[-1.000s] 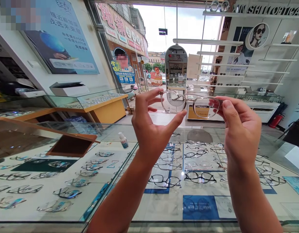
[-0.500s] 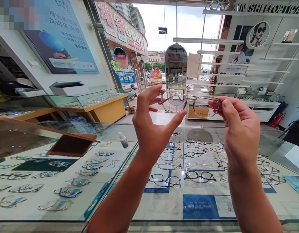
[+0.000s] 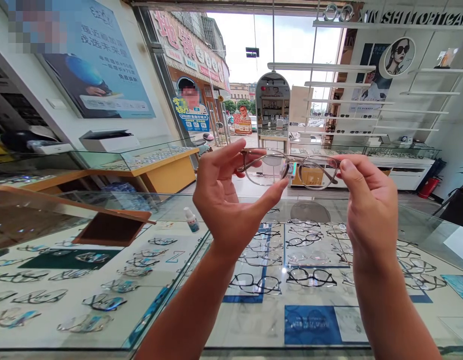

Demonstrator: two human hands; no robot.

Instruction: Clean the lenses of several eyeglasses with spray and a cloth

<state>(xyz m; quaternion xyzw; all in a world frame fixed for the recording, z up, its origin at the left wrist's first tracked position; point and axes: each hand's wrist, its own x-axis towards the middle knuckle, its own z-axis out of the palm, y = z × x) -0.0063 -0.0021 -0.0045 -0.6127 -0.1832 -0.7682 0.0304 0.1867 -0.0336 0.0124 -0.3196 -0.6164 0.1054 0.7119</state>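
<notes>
A pair of eyeglasses (image 3: 267, 185) with thin, clear-looking rims is held up in front of me, above the glass counter. My right hand (image 3: 372, 200) pinches it at the right end, by the hinge, between thumb and fingers. At the other end my left hand (image 3: 227, 195) curls its fingers about the left hinge. The left thumb reaches to the lower rim near the bridge. A small tag or sticker shows beside the bridge. Below my hands, several dark-framed glasses (image 3: 311, 276) lie inside the counter.
A white spray bottle (image 3: 191, 220) stands on the counter glass. Left of it rests a tilted brown-framed mirror (image 3: 114, 227). Blue and white cards (image 3: 312, 325) lie inside the case. Beyond stand an arched mirror (image 3: 273, 112), a yellow-fronted showcase (image 3: 169, 172) and a fire extinguisher (image 3: 428, 186).
Both hands have shifted slightly left and the eyeglasses have come down a little. The frame has turned, so the tag by the bridge now shows. Both hands stay on the eyeglasses.
</notes>
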